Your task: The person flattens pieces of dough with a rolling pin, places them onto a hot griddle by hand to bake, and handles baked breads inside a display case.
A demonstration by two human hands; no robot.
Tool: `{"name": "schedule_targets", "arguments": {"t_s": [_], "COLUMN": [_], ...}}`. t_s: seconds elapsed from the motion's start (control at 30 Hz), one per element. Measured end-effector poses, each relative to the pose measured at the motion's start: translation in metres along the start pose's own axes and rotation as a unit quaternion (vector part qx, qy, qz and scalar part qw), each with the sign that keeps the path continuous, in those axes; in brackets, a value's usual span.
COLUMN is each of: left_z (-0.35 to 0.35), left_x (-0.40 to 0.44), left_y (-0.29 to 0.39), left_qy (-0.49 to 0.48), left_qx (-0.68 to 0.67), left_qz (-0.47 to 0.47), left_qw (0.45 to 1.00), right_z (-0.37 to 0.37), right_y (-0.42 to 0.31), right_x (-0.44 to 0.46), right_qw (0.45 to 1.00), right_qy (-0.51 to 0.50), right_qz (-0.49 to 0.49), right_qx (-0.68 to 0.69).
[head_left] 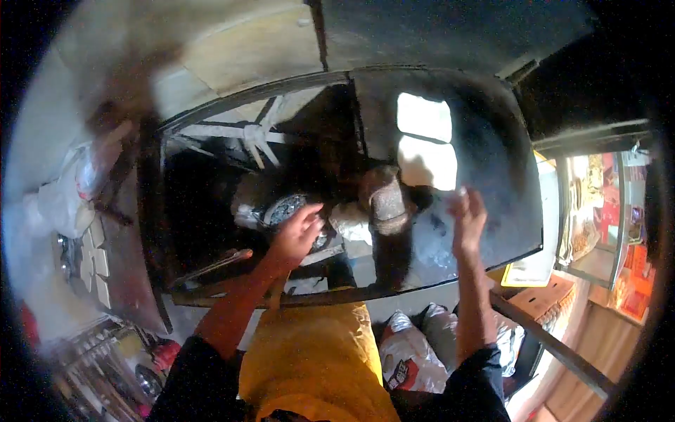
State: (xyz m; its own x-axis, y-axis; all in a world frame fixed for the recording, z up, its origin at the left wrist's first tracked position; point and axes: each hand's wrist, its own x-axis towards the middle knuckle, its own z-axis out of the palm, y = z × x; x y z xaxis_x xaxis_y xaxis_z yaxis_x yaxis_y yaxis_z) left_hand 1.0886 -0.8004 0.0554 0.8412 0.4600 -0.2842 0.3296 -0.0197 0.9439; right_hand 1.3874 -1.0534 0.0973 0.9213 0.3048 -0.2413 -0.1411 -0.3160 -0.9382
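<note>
My left hand (297,235) hovers over the dark recess of the work surface, fingers spread and nothing visible in them. Just beyond it is a round opening (285,207) filled with grey lumps like charcoal or ash. A crumpled pale cloth (351,224) lies to its right, beside a rough brown cylinder-shaped thing (387,200). My right hand (470,216) is slightly blurred over the black top (492,169). Its fingers are loosely raised near the lower of two white squarish flat pieces (429,163). The upper piece (424,117) sits just behind; glare hides their texture.
Metal tongs or a rod (214,266) rest on the recess's left edge. Pale flat pieces (95,264) lie on the far-left counter. White sacks (411,359) stand below the front edge. At right are a yellow-rimmed tray (527,264), a cardboard box (541,295) and a metal bar (555,344).
</note>
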Motion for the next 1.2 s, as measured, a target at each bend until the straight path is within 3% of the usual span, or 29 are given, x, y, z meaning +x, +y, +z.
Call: {"name": "schedule_targets", "arguments": {"t_s": [0.03,0.07,0.1,0.13,0.17,0.27,0.33,0.4,0.43,0.47,0.53,0.57,0.67,0.73,0.8,0.9,0.93,1.0,1.03,1.07,1.2], "left_z": [-0.019,-0.042,-0.057,-0.073,-0.098,-0.185,-0.262,-0.343,-0.393,-0.427,-0.492,-0.523,-0.596,-0.618,-0.646,-0.698,-0.715,-0.72,-0.713,-0.711,-0.718], "left_x": [-0.023,-0.047,-0.071,-0.093,-0.116,-0.201,-0.251,-0.3,-0.322,-0.349,-0.392,-0.417,-0.464,-0.484,-0.5,-0.552,-0.574,-0.587,-0.587,-0.587,-0.593], "left_y": [0.001,-0.009,-0.036,-0.061,-0.069,-0.094,-0.127,-0.14,-0.195,-0.2,-0.21,-0.233,-0.282,-0.263,-0.266,-0.353,-0.384,-0.389,-0.36,-0.354,-0.379], "left_qy": [0.021,0.047,0.114,0.185,0.216,0.332,0.417,0.515,0.567,0.577,0.605,0.612,0.648,0.647,0.625,0.66,0.671,0.658,0.677,0.67,0.649], "left_qx": [0.012,0.078,0.008,-0.06,-0.057,0.051,-0.081,-0.115,-0.216,-0.224,-0.055,-0.063,-0.12,0.158,0.198,0.271,0.392,0.503,0.336,0.282,0.272], "left_qz": [-0.054,-0.042,-0.048,-0.052,-0.052,-0.07,-0.097,-0.157,-0.09,-0.09,-0.1,-0.101,-0.055,-0.18,-0.195,-0.171,-0.244,-0.313,-0.406,-0.44,-0.396], "left_qw": [0.998,0.995,0.992,0.98,0.973,0.939,0.9,0.835,0.79,0.78,0.788,0.782,0.751,0.724,0.729,0.68,0.58,0.465,0.513,0.527,0.59], "right_z": [0.017,0.035,0.061,0.087,0.109,0.169,0.204,0.235,0.251,0.262,0.289,0.296,0.32,0.331,0.336,0.331,0.331,0.329,0.322,0.322,0.334], "right_y": [0.007,0.019,-0.011,-0.015,-0.007,-0.002,-0.002,0.002,-0.012,-0.005,-0.001,0.013,0.006,0.01,0.007,0.009,0.008,0.003,0.019,0.018,0.012], "right_x": [-0.022,-0.042,-0.074,-0.104,-0.132,-0.219,-0.269,-0.311,-0.337,-0.357,-0.393,-0.41,-0.449,-0.467,-0.474,-0.47,-0.469,-0.47,-0.467,-0.471,-0.486], "right_qw": [0.999,0.998,0.994,0.995,0.992,0.964,0.949,0.937,0.933,0.932,0.928,0.937,0.903,0.907,0.909,0.882,0.882,0.885,0.9,0.9,0.871], "right_qy": [-0.028,-0.037,-0.092,-0.088,-0.106,-0.249,-0.312,-0.348,-0.358,-0.361,-0.37,-0.344,-0.411,-0.405,-0.405,-0.393,-0.393,-0.375,-0.37,-0.368,-0.371], "right_qz": [-0.015,-0.025,-0.049,-0.009,0.002,0.002,0.016,0.015,0.043,0.03,0.018,0.046,0.033,0.027,0.023,-0.053,-0.053,-0.053,-0.03,-0.025,-0.041], "right_qx": [0.029,0.036,0.024,0.056,0.064,0.09,0.041,-0.009,0.017,0.014,-0.028,-0.045,-0.121,-0.109,-0.098,-0.255,-0.256,-0.271,-0.229,-0.233,-0.319]}}
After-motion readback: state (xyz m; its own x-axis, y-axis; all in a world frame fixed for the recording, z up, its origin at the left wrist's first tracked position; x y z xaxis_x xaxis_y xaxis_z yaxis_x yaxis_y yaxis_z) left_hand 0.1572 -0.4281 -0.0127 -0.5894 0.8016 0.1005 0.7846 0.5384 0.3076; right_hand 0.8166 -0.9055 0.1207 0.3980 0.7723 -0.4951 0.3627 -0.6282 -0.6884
